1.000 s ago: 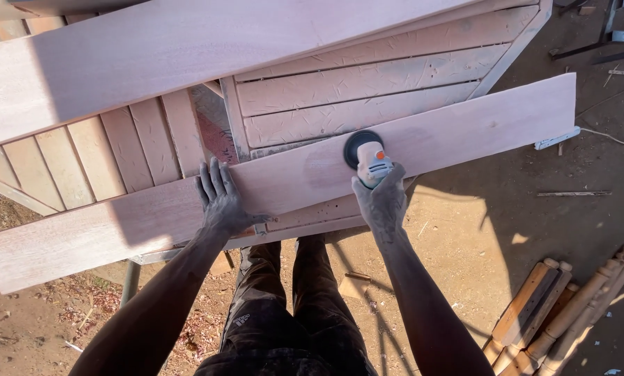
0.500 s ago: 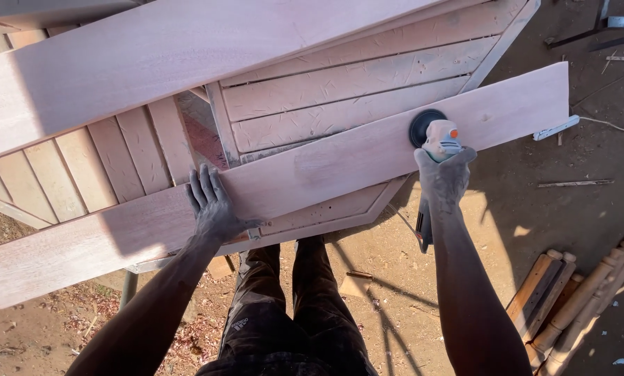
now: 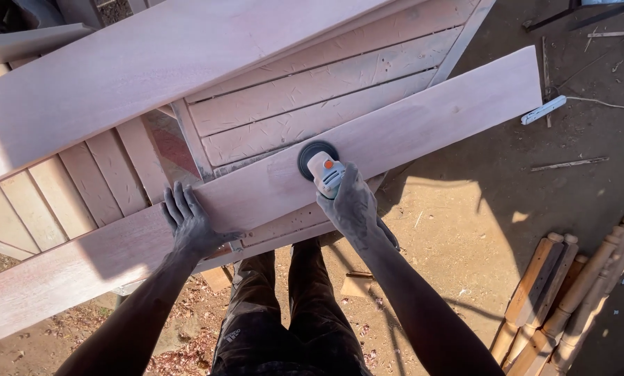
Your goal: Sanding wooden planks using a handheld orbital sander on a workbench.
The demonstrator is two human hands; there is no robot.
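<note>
Sander (image 3: 320,164) on plank (image 3: 423,125), turned legs (image 3: 569,299) nearby

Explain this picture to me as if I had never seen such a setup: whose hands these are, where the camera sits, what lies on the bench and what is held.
There is no machine here, only a person at work. The camera is worn on the person's head and looks straight down, so you see their own arms, dark trousers and the dirt ground below. The left hand lies flat, fingers spread, on a long pale wooden plank that runs slantwise across the view. The right hand grips a small disc sander, its round black pad resting on the same plank. The plank rests on a slatted wooden panel, and another broad board lies across the upper left. On the ground at the lower right lie several turned wooden posts.
</note>
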